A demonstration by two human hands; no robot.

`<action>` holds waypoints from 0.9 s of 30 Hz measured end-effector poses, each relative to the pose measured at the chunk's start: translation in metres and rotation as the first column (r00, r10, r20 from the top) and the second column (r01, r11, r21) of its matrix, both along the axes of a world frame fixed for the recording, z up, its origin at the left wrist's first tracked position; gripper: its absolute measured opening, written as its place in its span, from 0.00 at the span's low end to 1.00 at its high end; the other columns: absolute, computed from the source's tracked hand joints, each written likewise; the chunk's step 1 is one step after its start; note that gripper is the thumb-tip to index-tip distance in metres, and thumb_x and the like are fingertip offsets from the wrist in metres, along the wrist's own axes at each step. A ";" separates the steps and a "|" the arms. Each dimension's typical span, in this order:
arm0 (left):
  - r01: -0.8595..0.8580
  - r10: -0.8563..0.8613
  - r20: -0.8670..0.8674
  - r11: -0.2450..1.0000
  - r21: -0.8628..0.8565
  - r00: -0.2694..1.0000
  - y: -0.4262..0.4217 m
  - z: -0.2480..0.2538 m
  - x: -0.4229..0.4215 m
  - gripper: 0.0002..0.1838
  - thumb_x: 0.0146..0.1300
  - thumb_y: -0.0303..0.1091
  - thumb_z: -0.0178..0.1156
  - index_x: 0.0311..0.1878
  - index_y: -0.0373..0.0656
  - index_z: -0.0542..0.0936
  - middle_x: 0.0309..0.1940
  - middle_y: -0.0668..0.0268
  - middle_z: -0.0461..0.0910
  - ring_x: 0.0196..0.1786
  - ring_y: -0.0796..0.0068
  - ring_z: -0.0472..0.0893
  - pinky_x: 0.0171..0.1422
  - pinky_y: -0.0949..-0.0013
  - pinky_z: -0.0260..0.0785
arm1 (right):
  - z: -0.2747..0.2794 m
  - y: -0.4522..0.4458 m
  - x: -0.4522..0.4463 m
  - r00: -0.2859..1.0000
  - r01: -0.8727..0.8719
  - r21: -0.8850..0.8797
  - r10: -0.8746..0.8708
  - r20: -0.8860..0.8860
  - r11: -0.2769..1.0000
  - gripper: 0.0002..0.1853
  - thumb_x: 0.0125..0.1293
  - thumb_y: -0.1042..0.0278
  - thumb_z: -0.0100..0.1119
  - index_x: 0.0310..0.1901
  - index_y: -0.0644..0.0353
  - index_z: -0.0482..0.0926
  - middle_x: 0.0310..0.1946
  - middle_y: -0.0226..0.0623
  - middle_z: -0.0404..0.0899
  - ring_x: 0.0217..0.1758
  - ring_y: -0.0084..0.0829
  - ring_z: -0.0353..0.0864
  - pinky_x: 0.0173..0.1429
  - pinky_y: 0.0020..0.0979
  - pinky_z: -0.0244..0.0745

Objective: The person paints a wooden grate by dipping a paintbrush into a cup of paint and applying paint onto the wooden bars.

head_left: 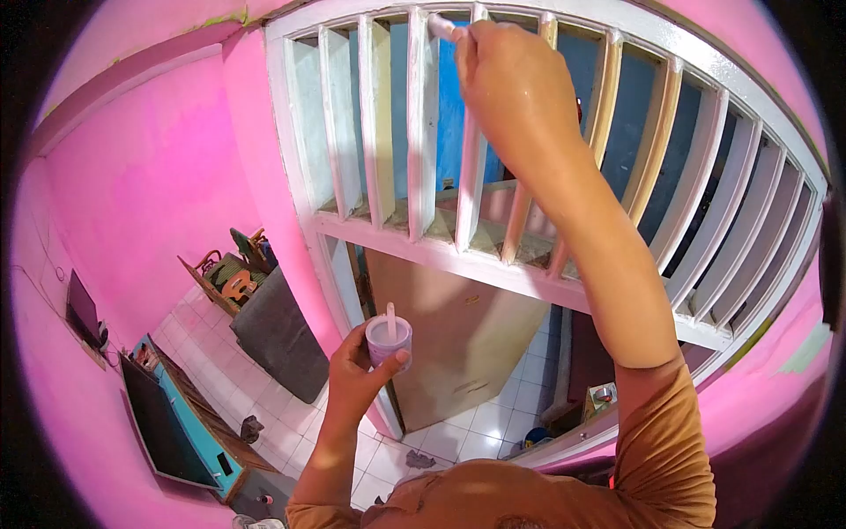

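Note:
My right hand (520, 84) is raised to the top of a slatted wooden vent frame (582, 286) and closed round a small paintbrush (441, 27). The brush's pale end meets the upper part of a white slat (421, 132); its handle is mostly hidden in my fist. Lower down, my left hand (359, 370) grips a clear plastic cup (388, 353) of whitish paint, held upright. A pale stick (391, 319) stands in the cup. Several slats are white, while others, such as this one (606, 97), show a bare wood or cream colour along their edges.
Below the vent a brown door (449, 344) stands ajar over a white tiled floor (388, 463). At left are a dark grey sofa (280, 335), a wooden chair (211, 278), a television (163, 414) and a turquoise cabinet (198, 436). Pink walls (141, 185) surround the room.

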State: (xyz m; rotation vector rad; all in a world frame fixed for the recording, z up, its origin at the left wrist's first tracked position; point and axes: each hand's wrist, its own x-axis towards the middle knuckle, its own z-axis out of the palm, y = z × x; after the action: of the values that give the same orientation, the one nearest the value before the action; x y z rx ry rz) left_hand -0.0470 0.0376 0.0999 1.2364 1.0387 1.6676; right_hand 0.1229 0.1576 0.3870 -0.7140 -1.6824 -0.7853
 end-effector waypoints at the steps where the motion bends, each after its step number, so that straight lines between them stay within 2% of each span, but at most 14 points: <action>1: -0.009 0.009 -0.008 1.000 -0.005 1.000 -0.001 -0.001 0.000 0.35 0.57 0.32 0.78 0.65 0.30 0.74 0.56 0.58 0.81 0.58 0.69 0.81 0.65 0.66 0.73 | -0.003 -0.004 0.002 1.000 0.000 0.001 0.000 0.001 1.000 0.18 0.73 0.63 0.53 0.30 0.68 0.84 0.29 0.57 0.83 0.34 0.56 0.85 0.41 0.52 0.80; 3: -0.022 0.022 -0.004 1.000 -0.005 1.000 -0.004 -0.004 0.001 0.35 0.57 0.32 0.78 0.65 0.30 0.74 0.56 0.58 0.81 0.58 0.69 0.82 0.65 0.66 0.73 | -0.012 -0.017 0.005 0.998 0.007 -0.106 -0.001 0.059 0.994 0.19 0.74 0.61 0.53 0.30 0.67 0.82 0.27 0.55 0.82 0.34 0.59 0.82 0.43 0.53 0.76; 7: -0.024 0.024 0.006 1.000 -0.013 1.000 -0.007 -0.010 -0.001 0.34 0.57 0.31 0.78 0.65 0.30 0.74 0.55 0.58 0.81 0.58 0.69 0.82 0.66 0.65 0.74 | 0.001 -0.002 0.005 0.999 0.033 -0.076 -0.032 0.012 0.997 0.19 0.74 0.61 0.53 0.31 0.67 0.83 0.28 0.57 0.81 0.34 0.60 0.81 0.44 0.54 0.76; 9: -0.010 0.010 0.016 1.000 -0.006 1.000 -0.008 -0.014 -0.001 0.35 0.57 0.31 0.78 0.64 0.30 0.74 0.55 0.58 0.82 0.58 0.69 0.82 0.66 0.65 0.74 | 0.008 0.005 0.000 0.999 0.030 -0.027 -0.030 0.033 0.999 0.19 0.72 0.63 0.55 0.28 0.68 0.85 0.27 0.57 0.84 0.33 0.57 0.85 0.42 0.51 0.81; 12: -0.022 0.022 0.023 1.000 0.003 0.999 -0.010 -0.017 -0.001 0.34 0.57 0.31 0.78 0.64 0.31 0.74 0.55 0.58 0.82 0.58 0.69 0.82 0.65 0.65 0.74 | -0.006 0.000 -0.002 0.998 0.039 -0.072 -0.034 0.060 0.997 0.19 0.72 0.63 0.54 0.28 0.67 0.85 0.27 0.57 0.84 0.33 0.56 0.86 0.42 0.51 0.81; 20: -0.020 0.020 -0.015 1.000 -0.007 1.000 -0.018 -0.019 -0.004 0.34 0.57 0.32 0.78 0.64 0.32 0.74 0.55 0.58 0.82 0.59 0.69 0.82 0.65 0.65 0.74 | 0.001 -0.002 0.001 0.999 0.021 -0.046 -0.019 0.035 0.999 0.20 0.74 0.61 0.53 0.28 0.66 0.85 0.26 0.57 0.83 0.33 0.57 0.85 0.42 0.51 0.81; 23: -0.027 0.026 -0.021 0.999 -0.043 0.999 -0.022 -0.019 -0.003 0.34 0.57 0.32 0.78 0.65 0.32 0.74 0.55 0.58 0.82 0.59 0.69 0.82 0.65 0.65 0.74 | -0.032 -0.021 0.006 0.989 0.014 -0.112 0.003 0.147 0.994 0.21 0.74 0.60 0.53 0.28 0.67 0.84 0.26 0.56 0.83 0.33 0.56 0.85 0.43 0.51 0.81; 25: -0.028 0.027 -0.011 0.999 -0.044 1.000 -0.024 -0.020 -0.002 0.34 0.57 0.32 0.78 0.65 0.32 0.74 0.55 0.58 0.81 0.59 0.69 0.82 0.65 0.65 0.74 | -0.049 -0.032 0.013 0.969 0.057 -0.298 0.019 0.247 0.953 0.20 0.73 0.61 0.54 0.29 0.67 0.84 0.27 0.55 0.83 0.34 0.55 0.85 0.44 0.51 0.81; 27: -0.029 0.029 -0.008 0.998 -0.048 1.000 -0.025 -0.022 -0.002 0.34 0.57 0.32 0.78 0.65 0.32 0.74 0.56 0.58 0.81 0.58 0.69 0.82 0.65 0.65 0.74 | -0.047 -0.030 0.017 0.972 0.046 -0.303 0.027 0.233 0.952 0.18 0.72 0.62 0.56 0.29 0.67 0.84 0.27 0.55 0.83 0.34 0.56 0.85 0.44 0.51 0.81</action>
State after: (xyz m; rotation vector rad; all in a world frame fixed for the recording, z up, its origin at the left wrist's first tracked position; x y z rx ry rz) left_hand -0.0494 0.0130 0.0778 1.2029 1.0993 1.6517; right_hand 0.1396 0.1279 0.3400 -0.8697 -2.0459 -0.6390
